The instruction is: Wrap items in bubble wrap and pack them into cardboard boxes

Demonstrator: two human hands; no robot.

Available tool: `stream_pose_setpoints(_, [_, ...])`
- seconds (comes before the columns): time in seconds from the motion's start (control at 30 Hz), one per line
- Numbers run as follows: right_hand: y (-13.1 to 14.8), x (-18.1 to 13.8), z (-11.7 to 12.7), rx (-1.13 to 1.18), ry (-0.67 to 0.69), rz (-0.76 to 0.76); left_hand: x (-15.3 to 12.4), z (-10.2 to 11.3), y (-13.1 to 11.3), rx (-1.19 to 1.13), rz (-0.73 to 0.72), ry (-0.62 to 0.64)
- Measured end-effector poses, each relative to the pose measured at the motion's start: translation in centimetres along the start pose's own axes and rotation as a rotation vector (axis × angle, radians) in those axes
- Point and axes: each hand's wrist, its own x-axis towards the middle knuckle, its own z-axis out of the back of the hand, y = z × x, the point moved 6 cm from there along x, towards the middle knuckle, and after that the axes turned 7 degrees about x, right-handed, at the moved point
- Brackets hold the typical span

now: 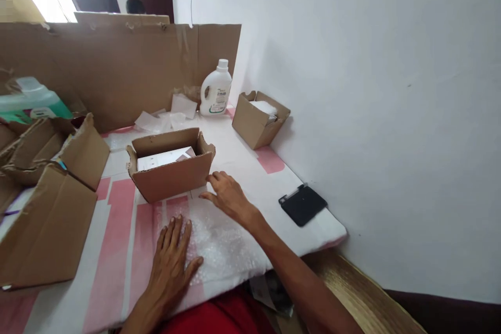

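My left hand (174, 250) lies flat with its fingers stretched out on a sheet of clear bubble wrap (223, 242) near the table's front edge. Beyond it stands an open cardboard box (174, 180) with a white carton (164, 159) inside. My right hand (227, 193) is at the box's near right corner, thumb apart from the slightly bent fingers. Nothing shows between them, and I cannot tell whether the fingertips touch the cardboard.
Several open cardboard boxes (50, 224) crowd the left side. A white jug (216, 88), clear plastic packets (156, 121) and a green-liquid bottle (35, 102) stand toward a cardboard partition (129, 62). Along the wall are another box (250, 125) and a flat black object (303, 204).
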Motion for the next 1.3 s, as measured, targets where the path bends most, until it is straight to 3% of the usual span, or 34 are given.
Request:
stream_pose_setpoints(0.07, [3.0,-2.5,-2.0,-0.051,-0.082,0.141,-0.8,0.0,0.1,-0.003,0.015,-0.026])
stream_pose_setpoints(0.17, [6.7,-6.0,-7.4,0.067,-0.105,0.35,-1.6,-0.1,1.1,-0.018,0.072,-0.108])
stream_pose_setpoints(0.27, [7.2,-7.5,-12.1,0.1,-0.134,0.334,-1.9,-0.8,2.0,0.022,0.071,-0.162])
stream_pose_setpoints(0.37, [5.5,-6.9,-14.2,0.047,-0.081,0.301,-1.9,-1.3,2.4,0.068,0.025,-0.156])
stream_pose_setpoints(0.43, [3.1,-6.1,-13.7,-0.023,-0.068,0.248,-1.7,-1.1,2.5,0.082,0.024,-0.141])
stream_pose_setpoints(0.53, [-2.0,-6.0,-11.1,-0.15,-0.084,0.079,-1.3,-0.3,2.4,0.086,0.05,-0.096])
stream_pose_setpoints(0.63, [-7.1,-8.3,-7.7,-0.247,-0.131,-0.149,-1.0,0.8,2.2,0.072,0.057,-0.076])
stream_pose_setpoints(0.7, [-8.8,-10.9,-5.8,-0.286,-0.191,-0.208,-1.2,1.6,2.2,0.042,0.051,-0.061])
stream_pose_setpoints(0.77, [-8.6,-13.3,-4.9,-0.304,-0.187,-0.096,-1.8,2.4,2.1,-0.004,-0.012,-0.027])
stream_pose_setpoints(0.9, [-6.8,-16.7,-6.2,-0.311,0.032,0.219,-3.9,4.2,2.2,-0.045,-0.256,0.049])
stream_pose_setpoints(1.13, [-6.9,-19.2,-7.2,-0.338,0.158,0.327,-7.2,5.9,4.0,-0.041,-0.38,0.147])
stream_pose_setpoints(1.3, [-6.9,-19.6,-6.0,-0.147,0.094,0.369,-8.5,6.0,4.8,-0.101,-0.378,0.101])
